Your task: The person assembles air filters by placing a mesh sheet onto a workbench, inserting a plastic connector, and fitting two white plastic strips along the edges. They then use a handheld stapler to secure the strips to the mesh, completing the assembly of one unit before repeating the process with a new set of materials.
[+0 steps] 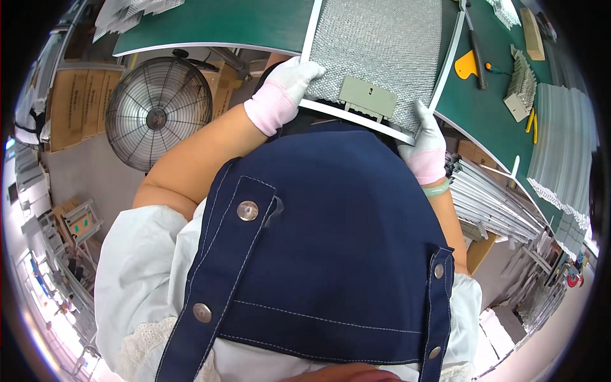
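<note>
A silver mesh panel lies inside a thin, pale metal frame that overhangs the near edge of the green worktable. My left hand, in a white glove with a pink cuff, is closed around the frame's near left corner. At the near right corner, my right hand, gloved the same way, grips the frame with its thumb up along the inside. Between the hands, a grey-green rectangular block with small legs rests on the mesh by the near bar. The fingers under the frame are hidden.
To the right on the table are a black-handled hammer, a yellow scraper, a wooden block and stacked grey panels. Metal strips are piled below. A floor fan stands left, near cardboard boxes.
</note>
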Demonstrator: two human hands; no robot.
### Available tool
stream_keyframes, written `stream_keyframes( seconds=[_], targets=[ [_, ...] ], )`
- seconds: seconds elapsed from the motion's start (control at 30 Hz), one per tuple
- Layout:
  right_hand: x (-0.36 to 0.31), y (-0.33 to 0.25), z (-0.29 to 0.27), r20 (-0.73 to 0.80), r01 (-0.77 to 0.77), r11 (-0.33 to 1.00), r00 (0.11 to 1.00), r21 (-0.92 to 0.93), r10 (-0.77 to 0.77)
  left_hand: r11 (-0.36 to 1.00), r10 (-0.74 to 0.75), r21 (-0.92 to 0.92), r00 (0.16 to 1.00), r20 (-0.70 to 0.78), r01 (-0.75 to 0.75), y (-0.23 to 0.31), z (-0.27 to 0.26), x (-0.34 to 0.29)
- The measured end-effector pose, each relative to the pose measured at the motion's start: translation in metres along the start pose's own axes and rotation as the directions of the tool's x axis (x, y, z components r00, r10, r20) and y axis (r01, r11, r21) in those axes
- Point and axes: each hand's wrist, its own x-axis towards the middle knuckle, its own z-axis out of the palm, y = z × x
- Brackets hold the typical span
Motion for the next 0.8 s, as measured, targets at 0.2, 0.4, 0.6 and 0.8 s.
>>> stream_keyframes(
  seconds=[0.2,0.4,0.6,0.8],
  targets=[
    [0.020,0.005,-0.020,0.220,-0.074,0.990,0.974,0.122,0.046,0.991,0.021,-0.134,1.000,0.005,-0.020,0.004,0.009,-0.014],
    [0.014,0.000,-0.013,0.237,-0.095,0.992,0.969,0.085,0.072,0.988,-0.074,-0.139,0.997,-0.003,0.073,0.007,0.010,-0.004],
    [0.012,0.001,-0.015,0.307,-0.097,0.993,0.949,0.065,0.072,0.981,-0.148,-0.132,0.989,-0.011,0.146,0.006,0.002,-0.001],
    [-0.004,0.005,-0.027,0.406,0.328,0.863,0.899,-0.385,-0.161,0.948,-0.048,-0.302,0.983,0.176,0.100,0.007,0.001,-0.015]
  ],
)
